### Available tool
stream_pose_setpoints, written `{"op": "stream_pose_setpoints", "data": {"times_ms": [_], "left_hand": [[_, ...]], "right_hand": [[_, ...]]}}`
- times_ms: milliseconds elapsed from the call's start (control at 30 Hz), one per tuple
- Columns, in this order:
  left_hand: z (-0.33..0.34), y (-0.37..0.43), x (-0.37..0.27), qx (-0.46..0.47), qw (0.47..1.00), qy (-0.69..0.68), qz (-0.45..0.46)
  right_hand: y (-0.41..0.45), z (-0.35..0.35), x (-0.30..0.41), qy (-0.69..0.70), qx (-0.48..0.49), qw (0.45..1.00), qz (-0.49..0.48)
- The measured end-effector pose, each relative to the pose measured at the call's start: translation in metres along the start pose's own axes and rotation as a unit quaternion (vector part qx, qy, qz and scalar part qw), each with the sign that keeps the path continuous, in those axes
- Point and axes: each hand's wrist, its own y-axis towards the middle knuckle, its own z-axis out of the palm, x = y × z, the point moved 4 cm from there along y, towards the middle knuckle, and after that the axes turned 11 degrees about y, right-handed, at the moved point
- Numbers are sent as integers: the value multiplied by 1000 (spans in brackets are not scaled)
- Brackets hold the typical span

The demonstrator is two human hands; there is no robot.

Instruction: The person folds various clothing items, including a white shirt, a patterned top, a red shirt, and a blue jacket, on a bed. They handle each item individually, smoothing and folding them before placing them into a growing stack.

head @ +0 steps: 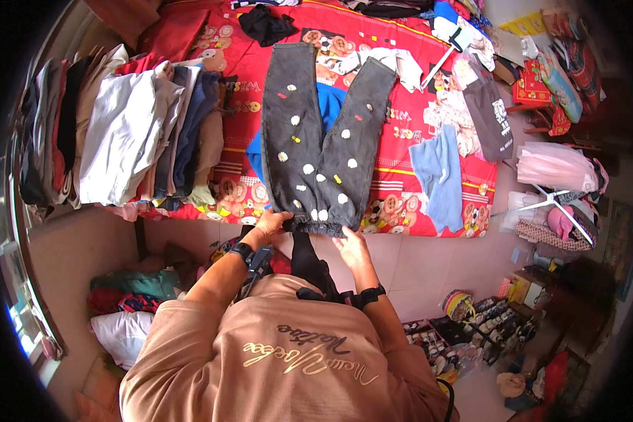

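Note:
Dark grey trousers (332, 153) with printed daisies lie spread on a red patterned bed cover (232, 137), their legs pointing away from me. The elastic waistband hangs at the bed's near edge. My left hand (270, 223) grips the waistband's left corner, with the fingertips partly hidden. At the right corner, my right hand (354, 247) holds the band near the thumb, its other fingers spread below. A blue cloth (331, 105) shows beneath the trousers, between the legs and past the left side.
Stacked folded clothes (132, 132) fill the bed's left end. Light blue garment (438, 176), dark bag (488, 118) and white cloth (401, 63) lie to the right. A black cloth (265, 25) sits at the back. Beyond the bed stands a white rack (551, 200); shoes (490, 327) cover the floor at lower right.

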Motion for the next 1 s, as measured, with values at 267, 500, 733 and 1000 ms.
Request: {"op": "stream_pose_setpoints", "data": {"times_ms": [267,500,733,1000], "left_hand": [[53,-45,-74,-38,991,-18,129],[84,-85,-163,97,957,-112,250],[42,-111,-139,225,949,-96,200],[13,-117,-109,190,977,-51,79]], "right_hand": [[-14,93,67,-21,-69,979,-190],[-102,297,133,-517,144,682,-497],[-125,303,46,-740,241,436,-452],[-92,250,-1,-799,253,374,-398]]}}
